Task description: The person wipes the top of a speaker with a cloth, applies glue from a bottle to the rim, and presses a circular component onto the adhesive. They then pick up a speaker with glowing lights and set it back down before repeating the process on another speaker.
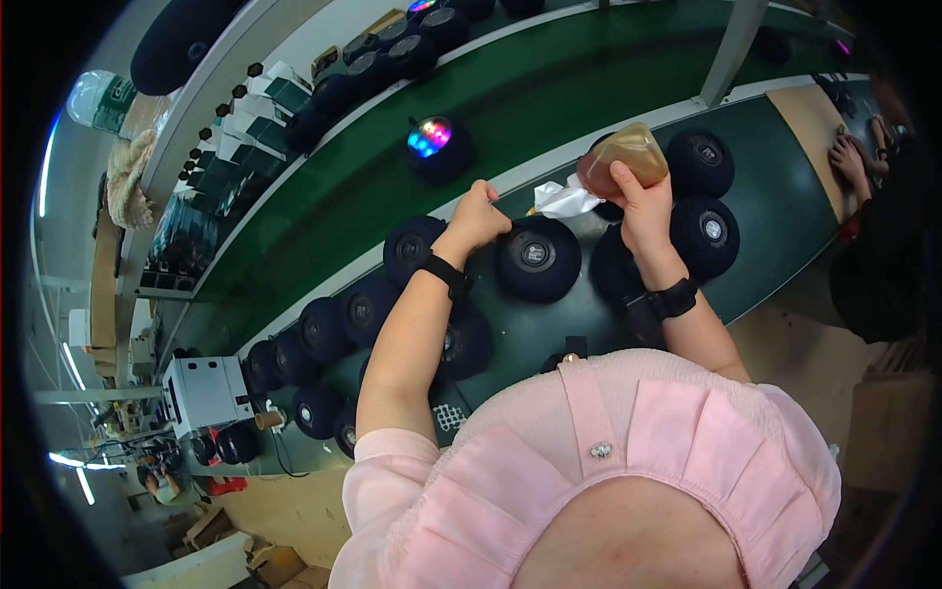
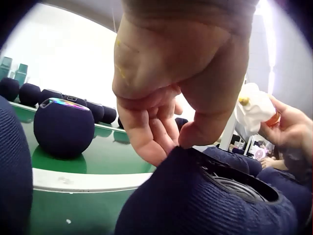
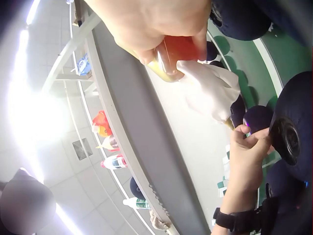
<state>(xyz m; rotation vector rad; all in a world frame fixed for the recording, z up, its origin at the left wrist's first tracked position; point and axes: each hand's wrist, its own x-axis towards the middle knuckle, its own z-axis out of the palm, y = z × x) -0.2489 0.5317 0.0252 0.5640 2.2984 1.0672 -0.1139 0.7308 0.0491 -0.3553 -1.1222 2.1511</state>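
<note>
My left hand (image 1: 475,221) is at the near upper edge of a round dark-blue fabric-covered speaker (image 1: 538,257). In the left wrist view its thumb and fingertips pinch the knitted fabric (image 2: 166,186) beside the black rim of the speaker's end. Up and to the right, my right hand (image 1: 643,211) grips a squeeze bottle (image 1: 635,152) of amber liquid, held tilted above the speakers. White tissue (image 1: 566,200) wraps the bottle's neck, and a yellowish tip (image 3: 229,124) pokes out of it toward the left hand.
More round speakers line the green bench on both sides. One speaker with lit coloured lights (image 1: 430,142) sits on the green strip behind the white rail. A white machine (image 1: 206,395) stands at the far left. Another person's hand (image 1: 850,162) is at the far right.
</note>
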